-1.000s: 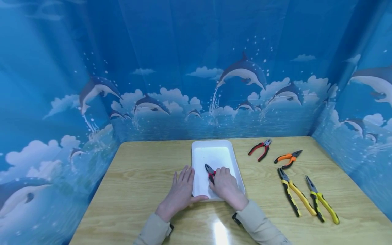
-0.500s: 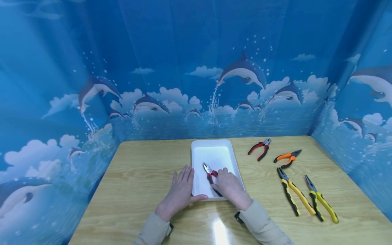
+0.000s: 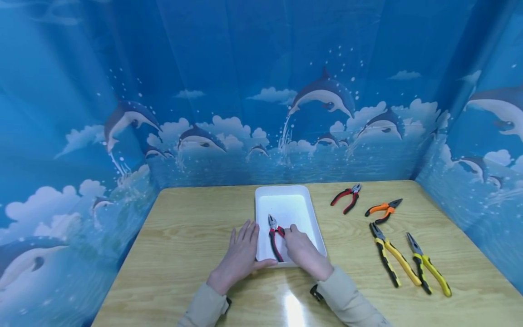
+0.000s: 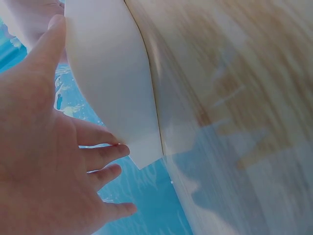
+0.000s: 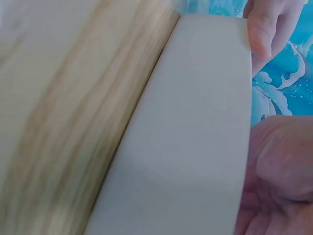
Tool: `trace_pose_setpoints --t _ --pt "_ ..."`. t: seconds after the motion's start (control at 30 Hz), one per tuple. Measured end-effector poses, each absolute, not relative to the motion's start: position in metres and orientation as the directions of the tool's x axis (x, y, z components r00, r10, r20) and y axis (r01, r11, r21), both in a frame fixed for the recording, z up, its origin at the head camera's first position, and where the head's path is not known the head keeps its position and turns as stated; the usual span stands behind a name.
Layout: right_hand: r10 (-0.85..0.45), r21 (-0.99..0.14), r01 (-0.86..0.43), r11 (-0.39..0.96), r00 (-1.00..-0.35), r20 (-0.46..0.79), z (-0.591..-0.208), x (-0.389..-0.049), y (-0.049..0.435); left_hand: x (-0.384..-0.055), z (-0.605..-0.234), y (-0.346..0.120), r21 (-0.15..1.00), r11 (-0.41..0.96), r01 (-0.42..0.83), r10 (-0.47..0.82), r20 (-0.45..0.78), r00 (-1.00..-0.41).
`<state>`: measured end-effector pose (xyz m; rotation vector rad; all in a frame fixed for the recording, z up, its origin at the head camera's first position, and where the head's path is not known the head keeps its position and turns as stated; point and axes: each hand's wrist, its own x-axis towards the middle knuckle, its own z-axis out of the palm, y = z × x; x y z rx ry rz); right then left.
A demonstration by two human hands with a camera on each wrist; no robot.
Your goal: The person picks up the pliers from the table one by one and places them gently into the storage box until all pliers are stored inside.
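Note:
A white tray (image 3: pixel 286 204) stands on the table, and in it lies a pair of pliers (image 3: pixel 273 223) with red and black handles, its jaws pointing to the far side. My right hand (image 3: pixel 301 247) reaches over the near right part of the tray and grips the pliers' right handle, most of which it hides. Along the tray's left wall rest the straight fingers of my left hand (image 3: pixel 240 256), its thumb at the near rim. The left wrist view shows that hand (image 4: pixel 49 147) spread against the tray's outer side (image 4: pixel 112 73). The right wrist view hides the pliers behind the tray wall (image 5: pixel 181 107).
To the right on the table (image 3: pixel 196 218) lie red-black pliers (image 3: pixel 347 198), orange-black pliers (image 3: pixel 385 210), large yellow-black pliers (image 3: pixel 386 250) and yellow-black long-nose pliers (image 3: pixel 425 263). A blue dolphin-print curtain (image 3: pixel 229 91) surrounds the table's back and sides.
The pliers in the tray have turned, their jaws swinging left and away, and more of their left handle now shows. My right hand has shifted slightly; the left stays put.

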<state>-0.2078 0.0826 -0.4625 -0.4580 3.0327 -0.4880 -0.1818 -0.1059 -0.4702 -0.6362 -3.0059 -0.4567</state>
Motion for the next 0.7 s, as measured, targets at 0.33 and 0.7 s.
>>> trace_pose_setpoints --t 0.33,0.7 --pt "-0.314 -0.429 -0.284 0.857 -0.949 0.0 -0.4624 -0.2056 0.0769 -0.1826 -0.4706 -0.1056 0.283 0.872 0.399 0.391 0.086 -0.916" --pt "-0.394 -0.432 -0.38 0.818 -0.917 0.059 -0.464 -0.2005 0.0731 -0.1819 -0.47 -0.1056 0.284 0.869 0.406 0.395 0.097 -0.913"
